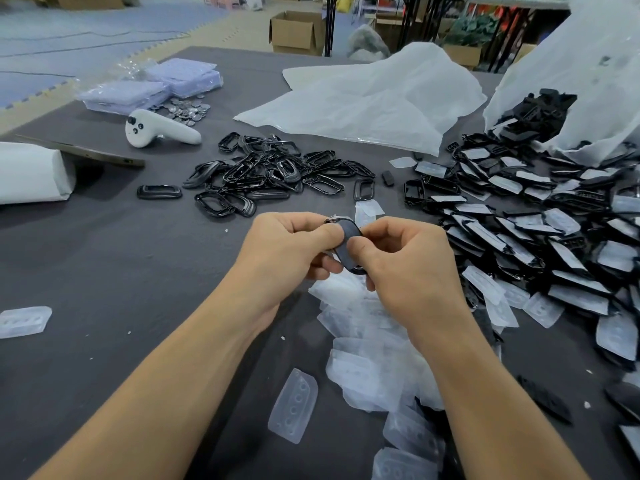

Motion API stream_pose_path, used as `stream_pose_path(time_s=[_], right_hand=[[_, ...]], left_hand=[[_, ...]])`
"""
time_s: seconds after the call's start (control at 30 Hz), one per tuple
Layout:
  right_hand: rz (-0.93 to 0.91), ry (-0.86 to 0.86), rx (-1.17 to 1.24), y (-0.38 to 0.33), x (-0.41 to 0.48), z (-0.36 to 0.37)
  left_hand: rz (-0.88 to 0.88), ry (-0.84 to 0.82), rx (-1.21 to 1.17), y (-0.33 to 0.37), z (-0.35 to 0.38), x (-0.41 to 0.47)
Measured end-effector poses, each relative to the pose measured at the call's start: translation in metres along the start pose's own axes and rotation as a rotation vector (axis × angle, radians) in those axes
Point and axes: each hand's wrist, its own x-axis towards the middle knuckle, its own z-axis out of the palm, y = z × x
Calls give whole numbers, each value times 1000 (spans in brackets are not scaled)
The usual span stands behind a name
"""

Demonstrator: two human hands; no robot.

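**Both hands pinch one black shell above the table**

At the far left a white roll lies on the grey table, and a thin flat device lies just beside it. Near the left edge, a lone pad of clear plastic lies by itself. Further right and far, purple packets are stacked. A heap of metal discs is just beside them, and a white controller is on their near side. Right of the controller is a pile of black frames; a single frame lies apart at its left side.

In the middle the left hand and the right hand meet. Both have curled fingers, and each thumb presses on the same black shell. The shell is clamped between the two hands, tilted, and held off the table. It is on the near side of the frames and above the far edge of a heap of clear pads. A second pad lies alone, left of this heap.

Far behind the hands a white sheet is spread. At the right, a big pile of black parts, many with pale film on top, spills out of a white bag.
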Motion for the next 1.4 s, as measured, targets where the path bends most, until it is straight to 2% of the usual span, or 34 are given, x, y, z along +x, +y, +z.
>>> stream_pose_path(time_s=[0.27,0.47,0.7,0.83,1.03,1.23,1.33,1.4], right_hand=[[11,-23,16,1,1,2],[6,-6,-14,-1,1,-1],[-2,-34,54,-6,-4,0],[-5,-27,111,-9,-5,-1],[46,-68,248,-10,-3,-5],[139,-87,403,-13,-1,-3],[191,-62,405,-13,-1,-3],[172,-21,375,-13,-1,-2]], left_hand=[[-8,-20,-33,-1,1,0],[-73,-97,-45,2,-3,-1],[12,54,-18,-2,1,2],[74,79,-33,-4,3,3],[169,-5,100,-4,-2,3],[183,52,106,-5,1,2],[202,70,173,-7,2,1],[240,120,301,-9,2,1]])
